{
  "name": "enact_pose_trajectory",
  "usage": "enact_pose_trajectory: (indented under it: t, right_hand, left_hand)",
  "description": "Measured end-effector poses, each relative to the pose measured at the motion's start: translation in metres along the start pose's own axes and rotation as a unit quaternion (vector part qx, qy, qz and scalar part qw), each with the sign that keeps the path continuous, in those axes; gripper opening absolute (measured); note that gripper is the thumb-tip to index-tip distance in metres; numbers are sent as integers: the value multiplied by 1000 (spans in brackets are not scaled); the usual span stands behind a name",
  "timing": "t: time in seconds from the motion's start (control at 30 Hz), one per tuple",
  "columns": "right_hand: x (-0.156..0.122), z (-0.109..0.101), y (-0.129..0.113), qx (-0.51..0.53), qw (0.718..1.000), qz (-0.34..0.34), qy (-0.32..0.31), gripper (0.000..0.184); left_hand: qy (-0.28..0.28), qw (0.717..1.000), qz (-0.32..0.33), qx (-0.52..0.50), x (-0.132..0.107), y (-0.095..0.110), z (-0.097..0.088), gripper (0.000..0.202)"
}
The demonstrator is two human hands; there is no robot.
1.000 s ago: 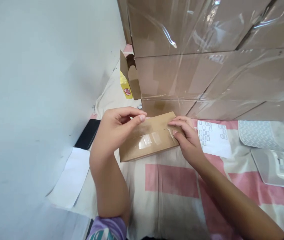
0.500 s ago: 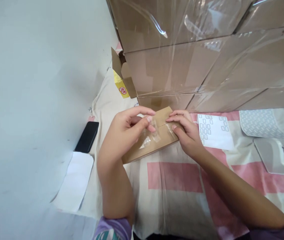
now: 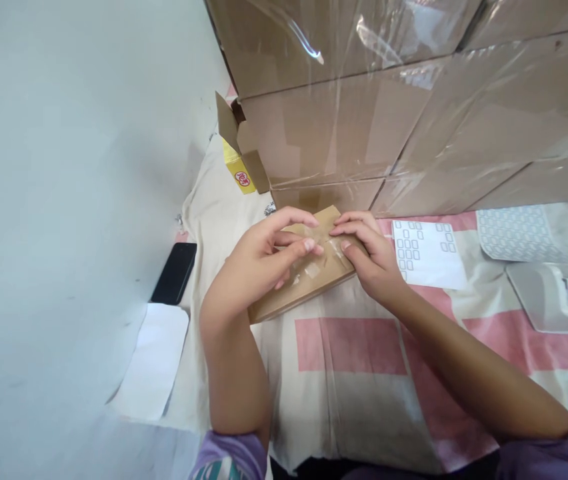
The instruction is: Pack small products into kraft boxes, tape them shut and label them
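Note:
A small flat brown cardboard box (image 3: 309, 283) lies on a pink and cream checked cloth (image 3: 349, 347). My left hand (image 3: 259, 267) rests on its left half, thumb and fingers curled and pressing on clear tape across the box top. My right hand (image 3: 369, 257) grips the box's right end, its fingertips pressed on the same seam. The fingertips of both hands nearly meet at the middle of the lid.
A wall of large cardboard cartons wrapped in clear film (image 3: 404, 107) stands right behind the box. A small open carton with a yellow pack (image 3: 237, 157) sits at its left corner. A black phone (image 3: 174, 281) and white paper (image 3: 154, 363) lie left; sticker sheets (image 3: 429, 253) and plastic bags (image 3: 554, 293) lie right.
My left hand has slid right along the box top, from the left end toward the middle, until its fingers meet those of the right hand. The view has shifted slightly.

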State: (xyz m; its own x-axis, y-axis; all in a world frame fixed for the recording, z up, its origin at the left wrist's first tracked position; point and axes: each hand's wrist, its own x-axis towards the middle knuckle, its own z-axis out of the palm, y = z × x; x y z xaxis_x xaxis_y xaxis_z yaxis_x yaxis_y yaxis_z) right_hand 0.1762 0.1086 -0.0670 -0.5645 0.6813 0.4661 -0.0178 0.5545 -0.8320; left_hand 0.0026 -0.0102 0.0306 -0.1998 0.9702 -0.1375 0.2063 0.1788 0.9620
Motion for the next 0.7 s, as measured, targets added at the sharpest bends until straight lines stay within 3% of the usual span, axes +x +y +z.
enact_pose_trajectory:
  t: [0.4,0.7]
  right_hand:
    - [-1,0,2,4,1000,-17,2,21]
    - [-1,0,4,18,1000,-24,-1,22]
  left_hand:
    - [-6,1000,11,28,-4,1,3,27]
    - [-3,986,90,143,2,-3,2,17]
